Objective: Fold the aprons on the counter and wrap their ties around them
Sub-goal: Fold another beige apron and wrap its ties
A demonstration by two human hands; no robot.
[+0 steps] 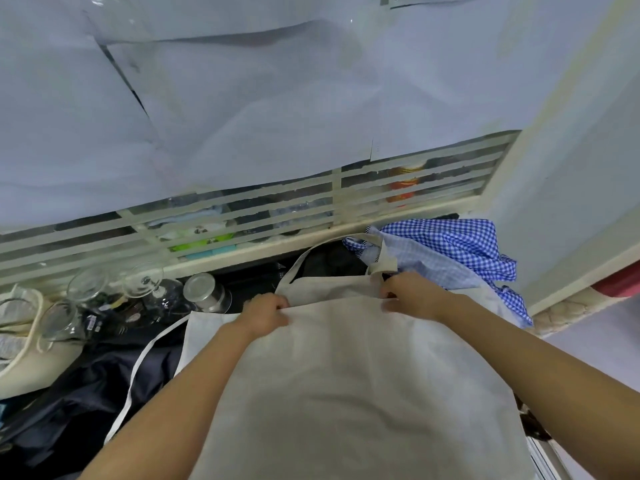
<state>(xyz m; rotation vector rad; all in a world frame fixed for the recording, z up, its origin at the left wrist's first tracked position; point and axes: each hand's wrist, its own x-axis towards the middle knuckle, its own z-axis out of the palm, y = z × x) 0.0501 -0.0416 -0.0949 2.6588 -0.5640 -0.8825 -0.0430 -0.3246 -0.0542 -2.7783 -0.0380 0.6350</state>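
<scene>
- Head view: beige apron lies spread on the counter straight in front of the person. Near part of the apron hangs toward the camera. A fold edge runs across between the two hands, with the bib and neck loop beyond it.
- Left hand: fingers curled, pinching the fold edge at its left end.
- Right hand: fingers curled, pinching the same edge further right, by the bib corner where the loop joins.
- Risk, glassware: upturned stem glasses and a jar stand just beside the apron's far-left corner. A waist tie trails off the left side over dark cloth. A sweep of fabric or a tug on that tie could likely catch a stem and tip it.
- Risk, tangle: the loop's right end lies against the blue checked apron heaped at the rear right. Drawing the fold toward the body may drag that cloth along.
- Risk, crooked fold: right hand sits further back than the left, so the edge may land askew and need redoing before the ties go round.
- Edges: window grille closes the far side, and the wall closes the right. The left side is crowded with glass and dark cloth.
- Open room: only toward the person. The counter's near edge is hidden under the apron, so I cannot tell where it falls.
</scene>
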